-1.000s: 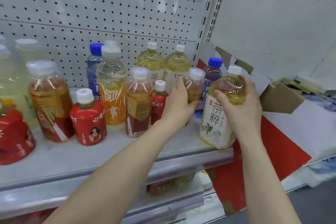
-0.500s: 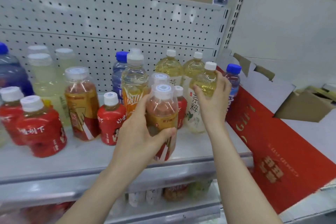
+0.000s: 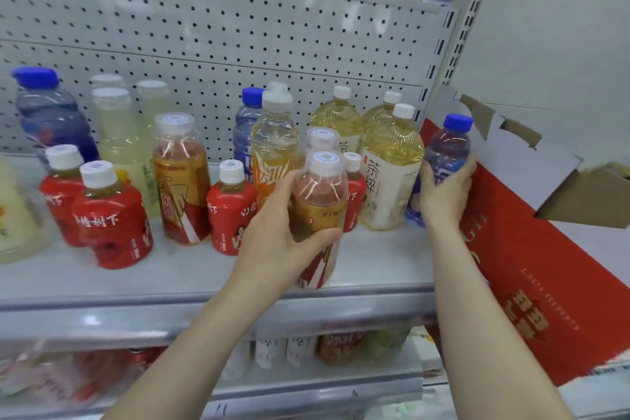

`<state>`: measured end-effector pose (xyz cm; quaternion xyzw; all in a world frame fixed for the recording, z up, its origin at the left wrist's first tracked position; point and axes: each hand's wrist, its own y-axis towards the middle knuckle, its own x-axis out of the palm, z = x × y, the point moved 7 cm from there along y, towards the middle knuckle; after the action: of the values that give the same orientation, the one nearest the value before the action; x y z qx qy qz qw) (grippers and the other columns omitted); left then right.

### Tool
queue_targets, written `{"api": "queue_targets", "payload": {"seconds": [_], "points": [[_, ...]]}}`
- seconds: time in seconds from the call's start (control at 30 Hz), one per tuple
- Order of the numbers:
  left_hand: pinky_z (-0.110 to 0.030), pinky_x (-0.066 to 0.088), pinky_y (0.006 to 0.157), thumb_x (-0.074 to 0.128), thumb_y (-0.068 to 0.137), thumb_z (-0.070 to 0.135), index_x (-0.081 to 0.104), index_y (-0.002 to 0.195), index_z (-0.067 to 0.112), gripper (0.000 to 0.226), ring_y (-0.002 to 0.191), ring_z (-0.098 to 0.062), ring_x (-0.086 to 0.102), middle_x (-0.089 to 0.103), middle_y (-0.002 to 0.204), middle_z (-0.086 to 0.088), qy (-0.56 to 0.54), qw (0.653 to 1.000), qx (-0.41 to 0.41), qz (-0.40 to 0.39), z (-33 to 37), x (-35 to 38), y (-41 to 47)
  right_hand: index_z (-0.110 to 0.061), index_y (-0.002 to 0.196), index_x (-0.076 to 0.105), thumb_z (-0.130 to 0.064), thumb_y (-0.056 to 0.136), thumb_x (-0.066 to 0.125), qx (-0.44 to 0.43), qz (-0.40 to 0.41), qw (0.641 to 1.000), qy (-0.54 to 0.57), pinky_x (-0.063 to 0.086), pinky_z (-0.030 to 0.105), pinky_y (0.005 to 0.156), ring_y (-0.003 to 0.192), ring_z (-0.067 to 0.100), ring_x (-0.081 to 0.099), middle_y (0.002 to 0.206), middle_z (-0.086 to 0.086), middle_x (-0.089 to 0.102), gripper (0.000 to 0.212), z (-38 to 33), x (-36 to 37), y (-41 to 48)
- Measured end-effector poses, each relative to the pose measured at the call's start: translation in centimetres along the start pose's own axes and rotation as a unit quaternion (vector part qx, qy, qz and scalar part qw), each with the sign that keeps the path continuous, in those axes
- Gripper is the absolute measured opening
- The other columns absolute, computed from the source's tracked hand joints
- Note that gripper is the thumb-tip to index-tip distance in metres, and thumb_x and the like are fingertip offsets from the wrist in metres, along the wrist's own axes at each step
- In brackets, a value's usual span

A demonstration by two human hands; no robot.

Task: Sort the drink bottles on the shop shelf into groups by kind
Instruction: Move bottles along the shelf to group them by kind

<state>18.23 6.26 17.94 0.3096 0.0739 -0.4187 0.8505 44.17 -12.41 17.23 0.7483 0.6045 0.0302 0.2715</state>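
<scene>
Head view: my left hand is wrapped around an amber tea bottle, fingers curled behind it and thumb across the front, holding it near the shelf front edge. I judge I hold it there because its match, the other amber tea bottle, stands off to the left of this hand, and the two belong together. Just behind my hand a third cap of the same kind shows, its body hidden.

My right hand is closed on a blue-capped bottle, fingers round its lower body, at the shelf's right end against the red carton. It seems gripped for moving to its own kind: two more blue-capped bottles stand far to the left of this hand.

Between my hands stand three yellow tea bottles, already grouped. Left of my left hand I count three small red bottles, with a fourth just right of it, one orange-label bottle, and three pale cloudy bottles at the back.
</scene>
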Motion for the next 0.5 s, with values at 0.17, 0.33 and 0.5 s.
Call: {"api": "queue_targets", "payload": {"seconds": [0.17, 0.33, 0.5], "points": [[-0.037, 0.047, 0.104, 0.074, 0.073, 0.049, 0.037, 0.135, 0.053, 0.072, 0.120, 0.002, 0.056, 0.059, 0.128, 0.027, -0.058, 0.998, 0.006, 0.014, -0.4, -0.1, -0.4, -0.018, 0.153, 0.027, -0.039, 0.093, 0.066, -0.016, 0.026, 0.999, -0.013, 0.038, 0.034, 0.091, 0.120, 0.037, 0.052, 0.137, 0.018, 0.044, 0.074, -0.9, -2.8, -2.2], [-0.039, 0.049, 0.105, 0.076, 0.075, 0.044, 0.042, 0.144, 0.036, 0.077, 0.120, -0.004, 0.058, 0.062, 0.129, 0.019, -0.167, 0.983, -0.022, 0.067, -1.6, -2.4, -1.0, -0.021, 0.151, 0.033, -0.049, 0.094, 0.060, -0.094, 0.035, 0.995, -0.013, 0.037, 0.031, 0.095, 0.120, 0.025, 0.053, 0.136, 0.010, 0.050, 0.069, -4.5, -5.6, -5.6], [-0.044, 0.051, 0.103, 0.075, 0.082, 0.038, 0.055, 0.120, 0.052, 0.046, 0.114, -0.010, 0.065, 0.071, 0.116, 0.016, -0.264, 0.956, -0.057, 0.110, -2.7, -6.7, -2.9, -0.025, 0.142, 0.044, -0.043, 0.097, 0.060, -0.113, -0.065, 0.986, 0.100, 0.043, 0.012, 0.081, 0.096, -0.007, 0.059, 0.113, -0.018, 0.061, 0.051, -8.4, -4.3, -10.3]]}}
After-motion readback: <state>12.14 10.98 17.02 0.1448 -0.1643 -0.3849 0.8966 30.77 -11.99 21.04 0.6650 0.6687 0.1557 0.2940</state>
